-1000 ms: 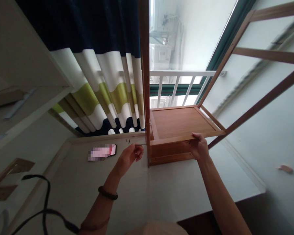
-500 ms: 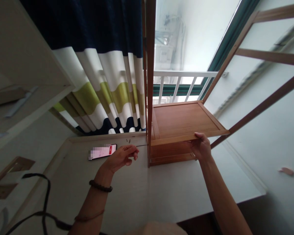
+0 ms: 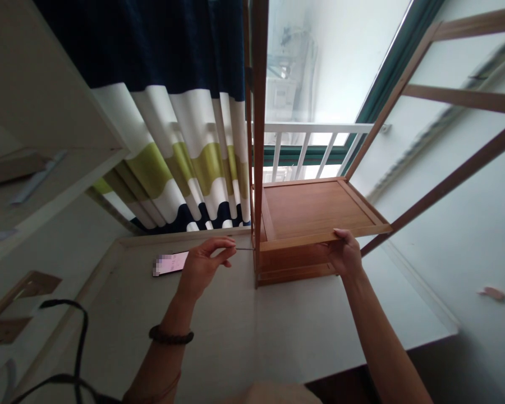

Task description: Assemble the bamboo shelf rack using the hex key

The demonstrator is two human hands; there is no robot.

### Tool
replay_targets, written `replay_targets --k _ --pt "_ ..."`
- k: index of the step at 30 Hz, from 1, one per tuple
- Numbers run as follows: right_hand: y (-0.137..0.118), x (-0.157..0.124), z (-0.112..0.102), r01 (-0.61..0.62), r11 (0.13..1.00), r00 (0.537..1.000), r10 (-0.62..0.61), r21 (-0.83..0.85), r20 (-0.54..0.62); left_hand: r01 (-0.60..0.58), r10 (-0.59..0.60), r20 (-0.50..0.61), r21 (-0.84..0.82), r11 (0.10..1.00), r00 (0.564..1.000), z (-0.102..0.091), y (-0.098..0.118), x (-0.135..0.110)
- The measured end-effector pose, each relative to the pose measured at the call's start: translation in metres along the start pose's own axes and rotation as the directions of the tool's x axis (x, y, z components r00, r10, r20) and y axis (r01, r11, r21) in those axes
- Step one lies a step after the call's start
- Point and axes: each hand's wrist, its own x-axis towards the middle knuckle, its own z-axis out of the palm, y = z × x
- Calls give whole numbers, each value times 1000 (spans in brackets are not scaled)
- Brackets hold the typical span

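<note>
A brown wooden shelf unit [image 3: 307, 210] stands on the white table [image 3: 278, 331], with a tall upright post [image 3: 258, 112] at its left corner. My right hand [image 3: 344, 253] grips the front edge of the shelf board from below, thumb on top. My left hand [image 3: 204, 262] is pinched on a thin metal tool [image 3: 243, 248] whose tip points at the post just under the board. The tool is too thin to name for sure.
A phone [image 3: 170, 262] lies on the table behind my left hand. A black cable [image 3: 73, 336] loops at the lower left. A striped curtain [image 3: 180, 163] hangs behind, next to a window with a white railing [image 3: 311, 147]. White shelving [image 3: 46, 140] stands at the left.
My left hand has shifted left and up, then brought the thin tool level toward the post. The right hand has kept its hold on the shelf board, which rose slightly.
</note>
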Motion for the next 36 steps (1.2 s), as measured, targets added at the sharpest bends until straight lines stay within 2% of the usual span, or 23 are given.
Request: replay_targets --k 3,7,10,12,14,20,23,26,29,32,34,36 --pt "1 0 0 -2 1000 1000 1 -4 -17 -79 73 -65 -82 994 995 4 -11 -6" --pt "2 0 -1 -3 1000 1000 3 7 -19 52 -63 -21 -332 942 998 8 -24 -14" --pt "3 0 -1 -7 1000 1000 7 16 -21 140 -129 56 -424 895 990 10 -29 -19" --pt "3 0 -1 -5 1000 1000 5 16 -19 139 -117 75 -475 869 990 11 -30 -21" --pt "3 0 -1 1 1000 1000 -1 15 -12 113 -106 43 -516 849 993 11 -31 -22" --pt "2 -1 -1 -3 1000 1000 3 11 -17 181 -203 -3 -440 880 979 14 -34 -19" --pt "2 0 0 -18 1000 1000 18 8 -9 124 -154 -29 -450 884 988 16 -38 -13" --pt "2 0 0 -15 1000 1000 15 6 -6 85 -108 -37 -389 917 993 14 -40 -8" --pt "2 0 0 -9 1000 1000 9 2 -21 249 -236 81 -348 904 968 8 -36 -6" --pt "3 0 0 -5 1000 999 5 0 -38 447 -401 196 -377 811 895 3 -31 -6" --pt "3 1 -1 0 1000 999 0 0 -37 493 -438 227 -380 783 870 0 -27 -4" --pt "3 1 -1 -3 1000 1000 3 -1 -27 477 -419 232 -347 808 878 -1 -21 -2"
